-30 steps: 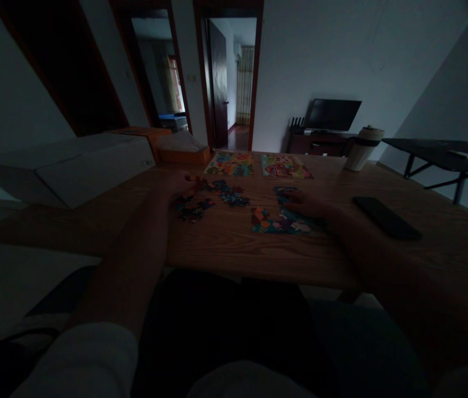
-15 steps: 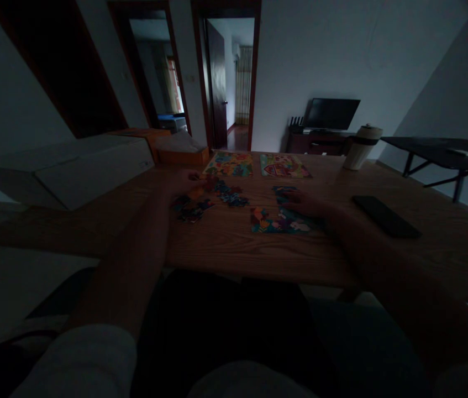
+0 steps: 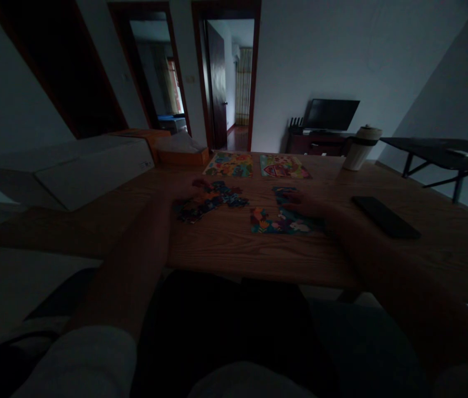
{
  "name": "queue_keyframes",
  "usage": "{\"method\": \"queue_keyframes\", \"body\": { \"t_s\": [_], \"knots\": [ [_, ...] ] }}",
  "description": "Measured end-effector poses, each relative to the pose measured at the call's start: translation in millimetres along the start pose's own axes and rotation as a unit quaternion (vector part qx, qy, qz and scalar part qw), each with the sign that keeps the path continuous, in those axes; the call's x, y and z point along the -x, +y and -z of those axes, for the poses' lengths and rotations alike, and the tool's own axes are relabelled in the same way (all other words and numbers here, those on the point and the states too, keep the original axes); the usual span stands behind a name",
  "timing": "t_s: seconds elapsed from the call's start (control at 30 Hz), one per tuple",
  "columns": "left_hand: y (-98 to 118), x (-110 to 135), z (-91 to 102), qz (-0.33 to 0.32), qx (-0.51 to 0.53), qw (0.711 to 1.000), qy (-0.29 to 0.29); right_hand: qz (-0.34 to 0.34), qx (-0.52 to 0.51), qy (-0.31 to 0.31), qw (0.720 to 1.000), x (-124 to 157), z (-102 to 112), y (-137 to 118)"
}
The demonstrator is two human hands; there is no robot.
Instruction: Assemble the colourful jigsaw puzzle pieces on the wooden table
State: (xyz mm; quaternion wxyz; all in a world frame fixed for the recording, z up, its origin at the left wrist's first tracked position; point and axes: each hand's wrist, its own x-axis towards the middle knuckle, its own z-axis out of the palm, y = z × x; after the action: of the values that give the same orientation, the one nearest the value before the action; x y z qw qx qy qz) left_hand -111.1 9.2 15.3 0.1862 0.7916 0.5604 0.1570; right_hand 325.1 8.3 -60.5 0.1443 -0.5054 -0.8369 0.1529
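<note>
My left hand [image 3: 186, 188] reaches over the left side of a pile of loose jigsaw pieces [image 3: 231, 198], fingers stretched out; I make out nothing held in it, though the room is dim. Some pieces below it are orange, others dark blue. Flat on a partly joined jigsaw puzzle [image 3: 273, 222] lies my right hand [image 3: 300, 202], its fingers spread near the upper piece section. That puzzle shows teal, orange and white shapes and forms an angled strip. Part of it is hidden under the right hand and forearm.
Two colourful picture sheets [image 3: 234, 165] lie side by side at the table's far edge. A white box [image 3: 93, 168] and an orange tissue box [image 3: 184, 157] stand left. On the right are a dark flat object [image 3: 385, 216] and a pale tumbler [image 3: 360, 150].
My left hand has moved slightly down and to the right over the pile, and the pieces there sit closer together. My right hand stays nearly still on the puzzle.
</note>
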Motion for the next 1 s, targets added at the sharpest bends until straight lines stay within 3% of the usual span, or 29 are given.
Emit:
{"method": "queue_keyframes", "body": {
  "t_s": [0.07, 0.2, 0.47, 0.67, 0.83, 1.0],
  "knots": [
    [-2, 1, -0.1, 0.016, 0.029, 0.999, -0.004, 0.011, 0.0, -0.002, 1.0, 0, 1, 0],
    [-2, 1, -2.5, 0.02, 0.059, 0.996, -0.069, 0.0, 0.004, -0.009, 1.0, 1, 2, -2],
    [10, -4, -10.0, 0.003, -0.118, 0.986, -0.118, 0.012, 0.007, -0.003, 1.0, 1, 2, -3],
    [10, -6, -10.5, 0.011, -0.131, 0.984, -0.12, -0.004, 0.002, 0.007, 1.0, 2, 0, 0],
    [9, -6, -13.1, 0.002, -0.083, 0.99, -0.112, 0.002, 0.004, -0.002, 1.0, 1, 0, 1],
    [2, -4, -11.4, 0.016, -0.015, 0.999, -0.045, -0.003, 0.01, 0.009, 1.0, 2, 0, 0]
  ]
}}
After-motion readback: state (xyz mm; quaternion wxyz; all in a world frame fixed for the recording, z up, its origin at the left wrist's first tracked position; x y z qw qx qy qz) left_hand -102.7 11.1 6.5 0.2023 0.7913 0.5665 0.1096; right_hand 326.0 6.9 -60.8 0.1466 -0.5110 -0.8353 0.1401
